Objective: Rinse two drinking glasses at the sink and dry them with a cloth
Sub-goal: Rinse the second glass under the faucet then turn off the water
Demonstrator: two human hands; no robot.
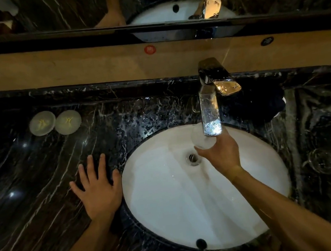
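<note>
Glass [202, 139] in right hand [221, 153], top hidden behind faucet [210, 106].

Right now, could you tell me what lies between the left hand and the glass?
In the head view, only bare basin separates the left hand from the glass.

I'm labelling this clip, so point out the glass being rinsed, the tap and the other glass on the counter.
Rinsed glass [202, 141], head view, on its clear wall.
Tap [210, 111], head view, on the spout's top.
Other glass [323, 160], head view, on its rim.
</note>
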